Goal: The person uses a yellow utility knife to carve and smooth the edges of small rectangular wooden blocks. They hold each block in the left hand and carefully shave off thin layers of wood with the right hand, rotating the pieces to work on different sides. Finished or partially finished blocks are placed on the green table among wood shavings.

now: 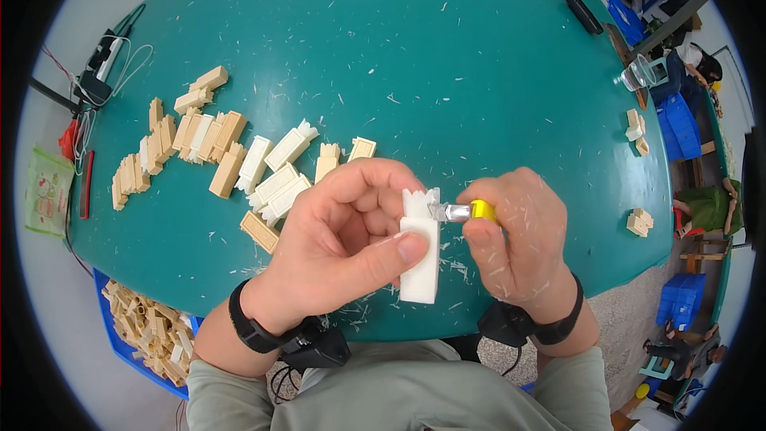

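Between the thumb and fingers of my left hand [339, 243] stands a white rectangular block [420, 259] with a notched upper end, held upright above the near edge of the table. My right hand [523, 239] is closed round a yellow-handled utility knife [483, 211]. The knife's metal end touches the block just below its notched top, from the right. To the left of my hands lie several similar cream and white blocks [275, 187], some with jagged ends. Further left sit more tan blocks [209, 137] in loose rows.
Pale shavings are scattered over the green table [447, 48]. A blue bin [120, 343] full of blocks stands at the lower left. Small block groups [636, 132] lie near the right edge, by a clear plastic cup [638, 72]. A power strip [104, 68] with cables is at the left.
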Demonstrator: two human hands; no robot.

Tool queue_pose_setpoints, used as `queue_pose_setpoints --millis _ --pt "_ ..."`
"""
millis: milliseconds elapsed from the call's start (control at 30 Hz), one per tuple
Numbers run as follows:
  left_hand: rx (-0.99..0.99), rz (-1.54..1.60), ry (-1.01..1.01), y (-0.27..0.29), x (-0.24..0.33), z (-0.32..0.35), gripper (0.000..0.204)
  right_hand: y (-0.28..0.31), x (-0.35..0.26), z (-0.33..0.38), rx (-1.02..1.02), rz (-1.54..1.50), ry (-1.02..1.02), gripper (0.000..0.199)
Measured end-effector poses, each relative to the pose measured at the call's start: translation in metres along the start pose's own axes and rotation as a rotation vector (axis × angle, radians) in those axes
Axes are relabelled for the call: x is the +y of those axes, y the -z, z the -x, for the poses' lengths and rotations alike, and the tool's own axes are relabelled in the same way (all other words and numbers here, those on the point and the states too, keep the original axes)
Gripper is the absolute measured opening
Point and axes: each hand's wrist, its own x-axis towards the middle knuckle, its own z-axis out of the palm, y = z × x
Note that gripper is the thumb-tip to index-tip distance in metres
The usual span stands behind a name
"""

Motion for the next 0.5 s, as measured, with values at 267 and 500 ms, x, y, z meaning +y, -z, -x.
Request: queue_pose_setpoints --millis 267,500 --pt "-0.024 0.011 0.064 -0.0004 0.002 0.0016 0.028 0.0009 0.0013 0.0001 0.019 0.029 0.0 0.019" --pt "-0.017 0.022 0.104 -0.0011 0.0024 0.0014 0.026 -0.0012 0.0033 -0.0001 0.06 0.083 0.026 0.022"
